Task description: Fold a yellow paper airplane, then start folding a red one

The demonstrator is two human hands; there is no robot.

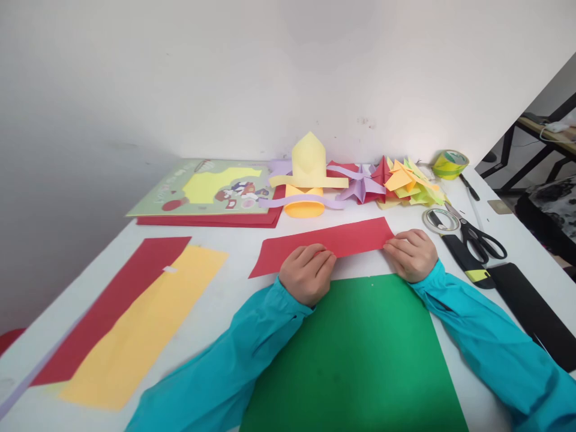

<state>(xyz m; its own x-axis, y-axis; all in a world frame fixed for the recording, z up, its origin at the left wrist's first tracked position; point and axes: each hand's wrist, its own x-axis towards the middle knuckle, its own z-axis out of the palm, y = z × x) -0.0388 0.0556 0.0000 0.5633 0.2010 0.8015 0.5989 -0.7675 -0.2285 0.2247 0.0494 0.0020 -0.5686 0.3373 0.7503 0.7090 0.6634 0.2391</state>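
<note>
A red paper strip (324, 240) is held up over the white table between both hands. My left hand (308, 273) pinches its lower edge near the middle, fingers closed. At the strip's right end, my right hand (411, 255) grips the lower corner between thumb and fingers. Below the hands lies a green paper sheet (355, 354), partly covered by my left sleeve. Behind the strip stands a yellow paper rocket-like shape (309, 159) with curling side strips, above an orange paper roll (305, 208).
Red (117, 306) and orange paper strips (148, 330) lie on the left. A printed booklet (216, 186) rests on red sheets. Folded paper pieces (407, 183) sit at the back. Tape (450, 164), scissors (479, 240) and a black cutter (465, 261) are on the right.
</note>
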